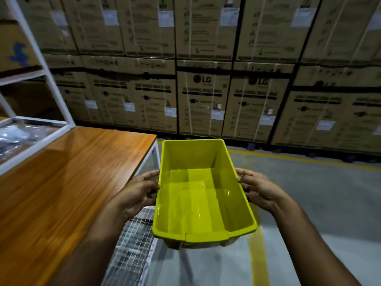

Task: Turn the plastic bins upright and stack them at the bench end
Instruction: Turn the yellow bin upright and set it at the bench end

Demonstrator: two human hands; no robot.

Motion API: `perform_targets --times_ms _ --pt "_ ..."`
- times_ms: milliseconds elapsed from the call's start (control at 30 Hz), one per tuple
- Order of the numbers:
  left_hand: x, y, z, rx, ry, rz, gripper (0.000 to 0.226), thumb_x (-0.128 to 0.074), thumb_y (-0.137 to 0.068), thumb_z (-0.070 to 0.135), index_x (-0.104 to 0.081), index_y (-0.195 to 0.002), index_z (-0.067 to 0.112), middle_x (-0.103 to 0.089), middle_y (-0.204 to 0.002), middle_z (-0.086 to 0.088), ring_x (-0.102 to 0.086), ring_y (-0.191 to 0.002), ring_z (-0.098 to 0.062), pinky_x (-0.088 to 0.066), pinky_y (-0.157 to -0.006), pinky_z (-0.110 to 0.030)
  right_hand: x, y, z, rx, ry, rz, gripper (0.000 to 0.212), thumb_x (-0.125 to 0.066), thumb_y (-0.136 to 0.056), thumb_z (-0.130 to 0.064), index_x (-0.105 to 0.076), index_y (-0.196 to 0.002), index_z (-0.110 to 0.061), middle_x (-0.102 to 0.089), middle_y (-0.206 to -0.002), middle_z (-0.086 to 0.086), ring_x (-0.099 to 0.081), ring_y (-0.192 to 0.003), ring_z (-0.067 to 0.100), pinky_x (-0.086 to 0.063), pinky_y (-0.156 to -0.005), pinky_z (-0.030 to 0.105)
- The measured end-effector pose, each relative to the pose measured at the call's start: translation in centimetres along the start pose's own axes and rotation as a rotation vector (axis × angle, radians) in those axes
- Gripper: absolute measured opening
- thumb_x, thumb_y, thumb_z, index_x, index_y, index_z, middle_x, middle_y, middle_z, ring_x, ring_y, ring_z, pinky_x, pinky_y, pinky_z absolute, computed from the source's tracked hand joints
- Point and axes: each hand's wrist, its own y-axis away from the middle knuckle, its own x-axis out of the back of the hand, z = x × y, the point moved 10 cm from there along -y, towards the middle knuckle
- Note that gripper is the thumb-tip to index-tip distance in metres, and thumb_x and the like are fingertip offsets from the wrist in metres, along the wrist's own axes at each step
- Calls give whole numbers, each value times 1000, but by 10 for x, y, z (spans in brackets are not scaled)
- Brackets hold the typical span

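The boxes (202, 104) stacked at the back are blurry, and most of their words are hard to read. The fingers of both hands are partly hidden behind the bin's sides. There is one yellow bin (202, 195), open side up, with nothing in it. It is held in the air just past the right edge of the wooden bench (61, 182), over the grey floor (329, 203). The left hand (138, 193) grips its left wall and the right hand (259, 188) grips its right wall, fingers curled tight on the rim. So the bin sits between two hands. A white rack (51, 83) stands at the bench's far left corner.
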Motion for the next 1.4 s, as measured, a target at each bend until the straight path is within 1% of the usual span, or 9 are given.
perform_targets --times_ms 233,367,533,700,867,1000,1167,1300,1400 --pt "22 -145 44 -16 -7 14 48 -44 -88 -13 -56 -127 11 -67 -114 -19 -63 -88 -25 -58 -57 -31 16 -137 -60 13 43 29 48 -61 -83 -6 -60 -130 -11 -63 -126 19 -59 -105 32 -54 -85 42" --pt "56 -204 90 -39 37 78 49 -40 -88 -15 -56 -128 9 -66 -110 -19 -67 -81 -23 -56 -51 -28 -12 -227 -100 13 77 -20 39 -54 -92 -4 -61 -130 -11 -66 -118 15 -68 -84 20 -59 -69 35" --pt "117 -242 138 -111 34 208 50 -43 -88 -13 -53 -131 12 -64 -112 -19 -62 -93 -25 -54 -71 -34 -75 -332 -141 -7 148 -192 39 -50 -94 -1 -60 -130 -12 -64 -121 16 -67 -82 19 -59 -64 34" --pt "181 -249 155 -156 155 394 46 -42 -86 -15 -58 -120 12 -71 -95 -11 -68 -69 -18 -57 -57 -29 -157 -433 -149 -69 207 -409 38 -52 -93 -2 -61 -130 -9 -63 -126 20 -60 -105 30 -56 -78 41" --pt "239 -232 158 -228 217 723 51 -56 -75 -5 -61 -121 16 -69 -102 -11 -64 -76 -18 -54 -66 -32 -253 -502 -140 -189 256 -683 36 -46 -96 4 -57 -129 -6 -74 -79 0 -65 -53 5 -58 -54 27" --pt "259 -208 147 -301 312 988 50 -47 -84 -11 -60 -126 13 -65 -112 -16 -60 -87 -23 -52 -65 -30 -319 -541 -128 -255 364 -882 35 -52 -95 0 -61 -127 -10 -71 -107 11 -66 -86 24 -58 -52 32" --pt "257 -182 128 -350 396 1231 67 -58 -62 0 -59 -128 4 -65 -116 -20 -57 -98 -28 -51 -75 -34 -370 -549 -112 -299 437 -1060 25 -54 -94 -1 -66 -112 -14 -73 -98 6 -70 -72 12 -52 -46 24" --pt "257 -172 115 -322 395 1322 42 -49 -82 -12 -65 -113 11 -76 -89 -2 -65 -83 -19 -56 -66 -28 -390 -554 -94 -302 487 -1134 28 -55 -94 -3 -66 -118 -13 -73 -100 5 -68 -81 15 -54 -52 23" --pt "261 -171 108 -273 386 1338 46 -43 -88 -13 -62 -121 12 -73 -99 -6 -64 -87 -24 -52 -74 -36 -391 -561 -82 -300 500 -1130 26 -56 -94 -3 -67 -116 -13 -76 -98 4 -69 -83 16 -59 -64 27"
